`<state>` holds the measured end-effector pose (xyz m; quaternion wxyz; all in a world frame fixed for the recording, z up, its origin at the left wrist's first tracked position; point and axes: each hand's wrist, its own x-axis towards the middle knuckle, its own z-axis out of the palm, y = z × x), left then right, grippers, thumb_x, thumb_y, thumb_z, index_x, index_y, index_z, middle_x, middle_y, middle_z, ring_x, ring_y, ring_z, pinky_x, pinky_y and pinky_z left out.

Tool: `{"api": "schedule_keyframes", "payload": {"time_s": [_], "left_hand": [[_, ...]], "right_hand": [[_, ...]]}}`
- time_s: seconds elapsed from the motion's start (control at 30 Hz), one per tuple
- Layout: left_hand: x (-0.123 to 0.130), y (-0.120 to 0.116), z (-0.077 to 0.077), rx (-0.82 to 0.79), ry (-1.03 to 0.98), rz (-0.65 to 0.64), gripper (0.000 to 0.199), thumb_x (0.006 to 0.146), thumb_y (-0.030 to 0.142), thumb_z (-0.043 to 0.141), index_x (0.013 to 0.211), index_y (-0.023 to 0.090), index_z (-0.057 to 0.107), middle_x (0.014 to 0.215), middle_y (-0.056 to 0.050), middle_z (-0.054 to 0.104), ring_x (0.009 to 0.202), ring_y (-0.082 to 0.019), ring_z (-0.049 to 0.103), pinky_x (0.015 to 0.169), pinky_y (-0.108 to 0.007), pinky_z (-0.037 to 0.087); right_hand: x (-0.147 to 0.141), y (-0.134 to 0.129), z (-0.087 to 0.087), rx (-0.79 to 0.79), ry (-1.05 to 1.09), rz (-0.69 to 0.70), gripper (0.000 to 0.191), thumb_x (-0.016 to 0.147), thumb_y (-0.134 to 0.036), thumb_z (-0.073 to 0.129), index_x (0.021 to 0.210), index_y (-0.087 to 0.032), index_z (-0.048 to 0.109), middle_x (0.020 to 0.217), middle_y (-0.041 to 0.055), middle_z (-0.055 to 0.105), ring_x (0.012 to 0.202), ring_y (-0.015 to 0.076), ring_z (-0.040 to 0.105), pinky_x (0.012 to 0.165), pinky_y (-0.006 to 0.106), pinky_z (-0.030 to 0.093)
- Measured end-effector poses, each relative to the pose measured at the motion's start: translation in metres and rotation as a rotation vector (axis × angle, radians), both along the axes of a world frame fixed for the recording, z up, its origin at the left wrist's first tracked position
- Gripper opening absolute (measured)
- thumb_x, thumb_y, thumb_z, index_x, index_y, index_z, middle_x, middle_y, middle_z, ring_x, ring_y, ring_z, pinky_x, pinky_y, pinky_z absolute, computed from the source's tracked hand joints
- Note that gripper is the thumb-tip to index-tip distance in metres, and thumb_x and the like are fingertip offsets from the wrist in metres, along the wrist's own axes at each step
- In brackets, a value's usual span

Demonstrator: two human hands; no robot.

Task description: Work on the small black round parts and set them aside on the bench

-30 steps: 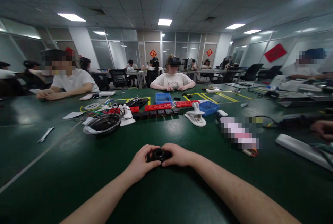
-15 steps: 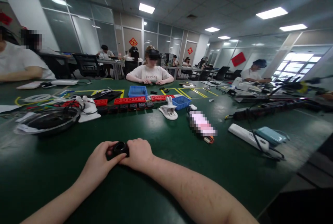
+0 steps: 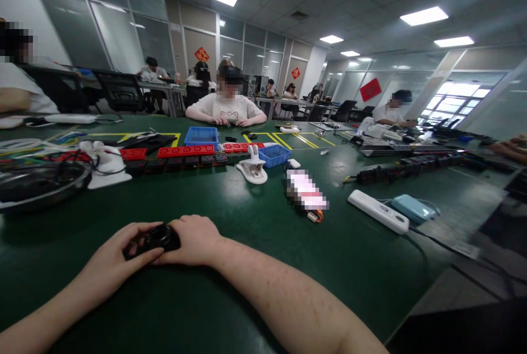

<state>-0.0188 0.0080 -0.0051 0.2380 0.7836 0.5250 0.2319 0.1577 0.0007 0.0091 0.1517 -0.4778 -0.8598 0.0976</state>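
Observation:
A small, glossy black part with a round opening on top (image 3: pixel 163 237) sits between my two hands, low over the green table. My left hand (image 3: pixel 117 251) closes on its left side, with the thumb along the near edge and the fingers at the far side. From the right, my right hand (image 3: pixel 196 240) wraps its fingers against the same part, back of the hand upward. Its fingertips are mostly hidden. What exactly the black part is, I cannot make out.
Past my hands stand a white clip-like stand (image 3: pixel 252 170), blue baskets (image 3: pixel 201 137) and a row of red and black modules (image 3: pixel 185 151). A blurred-out pink item (image 3: pixel 307 189) and a white power strip (image 3: pixel 377 211) lie to the right. A metal bowl (image 3: pixel 76 178) is at left.
The view has turned slightly right, so everything, my hands included, sits further left. Both hands still grip the black part, and more of its left side shows between the left fingers.

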Motion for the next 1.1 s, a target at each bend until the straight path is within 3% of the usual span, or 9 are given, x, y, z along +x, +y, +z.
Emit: {"api": "schedule_keyframes", "payload": {"time_s": [0.47,0.63,0.8,0.97,1.1], "left_hand": [[0.006,-0.010,0.016,0.000,-0.102,-0.073,0.040,0.067,0.041,0.053,0.102,0.022,0.050,0.098,-0.004,0.052,0.080,-0.021,0.050,0.066,-0.029,0.041],[0.007,-0.013,0.019,0.004,-0.143,-0.059,0.046,0.068,0.034,0.055,0.111,0.021,0.045,0.094,-0.004,0.051,0.073,-0.017,0.048,0.062,-0.027,0.040],[0.007,-0.013,0.021,-0.005,-0.200,-0.106,0.035,0.067,0.029,0.056,0.102,0.023,0.052,0.087,-0.002,0.050,0.072,-0.016,0.048,0.058,-0.024,0.038],[0.004,-0.012,0.021,0.004,-0.241,-0.132,0.038,0.064,0.031,0.061,0.100,0.023,0.054,0.085,-0.001,0.050,0.074,-0.016,0.047,0.061,-0.024,0.038],[0.002,-0.009,0.018,-0.008,-0.276,-0.162,0.040,0.062,0.033,0.064,0.099,0.023,0.054,0.084,-0.001,0.049,0.075,-0.016,0.046,0.064,-0.024,0.038]], "right_hand": [[0.007,0.007,-0.001,-0.055,0.122,0.129,0.041,0.064,-0.049,0.056,0.090,-0.018,0.055,0.080,0.0017,0.055,0.075,0.0164,0.051,0.064,0.027,0.040],[0.004,0.005,-0.002,-0.047,0.175,0.124,0.034,0.064,-0.042,0.059,0.086,-0.017,0.055,0.080,0.0015,0.054,0.074,0.0154,0.050,0.064,0.026,0.038],[0.003,0.004,-0.003,-0.069,0.206,0.119,0.031,0.065,-0.038,0.060,0.086,-0.016,0.055,0.078,0.0013,0.053,0.071,0.0148,0.049,0.063,0.025,0.036],[0.005,0.009,-0.003,-0.170,0.274,0.181,0.026,0.064,-0.030,0.063,0.085,-0.017,0.056,0.078,-0.0003,0.051,0.071,0.0140,0.048,0.063,0.024,0.036],[0.004,0.012,-0.003,-0.293,0.365,0.130,0.025,0.059,-0.025,0.068,0.079,-0.015,0.057,0.073,-0.0021,0.049,0.068,0.0127,0.047,0.059,0.022,0.036]]}}
